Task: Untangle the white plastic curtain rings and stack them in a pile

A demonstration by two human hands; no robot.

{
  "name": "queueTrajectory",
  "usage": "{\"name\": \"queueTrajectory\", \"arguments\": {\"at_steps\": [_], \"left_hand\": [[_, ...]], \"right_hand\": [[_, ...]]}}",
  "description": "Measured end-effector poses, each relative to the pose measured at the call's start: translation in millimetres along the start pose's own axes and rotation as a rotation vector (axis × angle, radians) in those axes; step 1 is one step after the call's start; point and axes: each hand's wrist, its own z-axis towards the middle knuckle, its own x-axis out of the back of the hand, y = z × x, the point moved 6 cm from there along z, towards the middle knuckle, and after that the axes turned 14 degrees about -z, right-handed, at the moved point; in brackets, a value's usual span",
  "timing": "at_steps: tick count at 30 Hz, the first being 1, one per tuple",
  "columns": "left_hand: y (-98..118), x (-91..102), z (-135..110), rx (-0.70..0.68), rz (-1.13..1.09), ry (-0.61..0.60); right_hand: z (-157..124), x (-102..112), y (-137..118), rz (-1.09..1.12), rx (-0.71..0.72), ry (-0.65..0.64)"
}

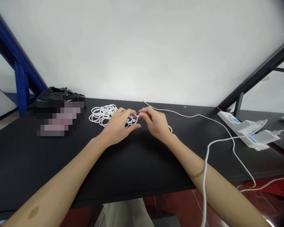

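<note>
A tangled heap of white cord [99, 115], looped and perhaps knotted, lies on the black table [132, 164]. My left hand [118, 126] curves around the right part of this heap. Its thumb stands apart from the fingers, with small loops of cord showing in the gap, and the fingertips are at a loop. Beside it, my right hand [156, 122] pinches the same cord between thumb and fingertips. The two hands almost meet. A short bend of white cord comes out on the far side of my right wrist. My palms hide part of the cord.
At the right lies a white power strip [223, 118] with two white chargers [263, 137] plugged in. A thin white cable [172, 112] runs along the back, and a thicker cable [205, 176] crosses my right forearm. A black plastic bag [58, 94] and a blurred-out patch are at the left.
</note>
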Motion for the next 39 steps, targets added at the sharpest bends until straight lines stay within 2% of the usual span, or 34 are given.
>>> {"name": "queueTrajectory", "arguments": {"at_steps": [3,5,7,9,13,17,25,33,39], "left_hand": [[-8.6,6.4,1.6,0.022,0.126,0.099],[-14.4,10.5,1.3,0.051,0.225,0.147],[-19.4,14.1,0.1,0.087,0.301,0.181],[-23.2,16.5,-1.6,0.119,0.348,0.202],[-26.9,17.5,-3.3,0.145,0.366,0.205],[-23.7,14.2,-2.6,0.124,0.337,0.177],[-1.1,0.3,-2.7,0.017,0.240,0.113],[7.4,-14.5,-6.4,0.018,0.131,0.029],[-1.1,-10.2,-5.6,0.049,0.142,0.139]], "right_hand": [[5.8,18.7,20.2,-0.340,-0.094,0.049],[7.7,22.5,37.8,-0.491,-0.190,-0.057],[6.1,19.3,53.2,-0.558,-0.266,-0.204],[2.6,11.7,61.4,-0.586,-0.279,-0.320],[-1.8,-1.6,60.7,-0.646,-0.207,-0.395],[0.1,-0.8,52.3,-0.667,-0.167,-0.318],[0.6,8.2,32.3,-0.431,-0.113,0.023],[-2.6,-5.0,23.8,-0.268,-0.070,0.048],[-1.8,-10.5,19.6,-0.210,-0.016,0.030]]}}
